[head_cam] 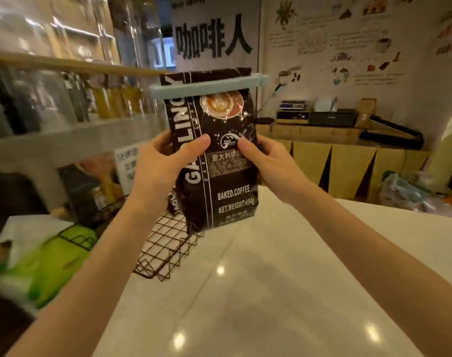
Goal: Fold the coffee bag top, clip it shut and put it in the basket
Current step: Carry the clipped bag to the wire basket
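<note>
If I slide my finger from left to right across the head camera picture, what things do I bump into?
Green bag → wire basket → left hand → coffee bag with its blue clip → right hand → black machine on the far counter.

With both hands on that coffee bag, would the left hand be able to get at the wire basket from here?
Probably yes. The wire basket sits on the counter just below and left of the coffee bag, under the left hand, with nothing visible between them. But that hand grips the bag, as does the right hand.
</note>
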Demonstrator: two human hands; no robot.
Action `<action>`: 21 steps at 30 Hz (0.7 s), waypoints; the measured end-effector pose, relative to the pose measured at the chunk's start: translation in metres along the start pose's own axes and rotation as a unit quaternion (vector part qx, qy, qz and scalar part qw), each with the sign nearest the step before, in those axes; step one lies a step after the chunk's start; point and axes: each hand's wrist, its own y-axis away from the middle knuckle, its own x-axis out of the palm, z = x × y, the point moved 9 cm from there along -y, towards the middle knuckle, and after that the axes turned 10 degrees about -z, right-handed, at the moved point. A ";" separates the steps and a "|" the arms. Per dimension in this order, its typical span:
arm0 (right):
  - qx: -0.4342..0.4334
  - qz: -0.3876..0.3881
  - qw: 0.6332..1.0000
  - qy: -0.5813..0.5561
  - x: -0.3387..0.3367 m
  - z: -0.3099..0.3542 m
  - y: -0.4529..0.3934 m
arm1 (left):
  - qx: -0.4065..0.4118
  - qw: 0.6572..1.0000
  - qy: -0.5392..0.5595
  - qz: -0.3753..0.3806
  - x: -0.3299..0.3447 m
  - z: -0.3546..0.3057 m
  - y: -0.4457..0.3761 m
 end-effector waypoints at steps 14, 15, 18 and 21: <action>0.164 0.134 0.975 0.067 0.187 -0.124 -0.080 | -0.029 0.977 -0.093 -0.188 -0.176 0.089 -0.070; 0.184 0.128 0.973 0.058 0.190 -0.134 -0.082 | -0.035 0.976 -0.098 -0.192 -0.180 0.097 -0.072; 0.229 0.116 0.966 0.027 0.204 -0.150 -0.081 | -0.052 0.971 -0.113 -0.204 -0.189 0.118 -0.076; 0.241 0.113 0.964 0.016 0.212 -0.164 -0.087 | -0.062 0.966 -0.132 -0.213 -0.195 0.131 -0.077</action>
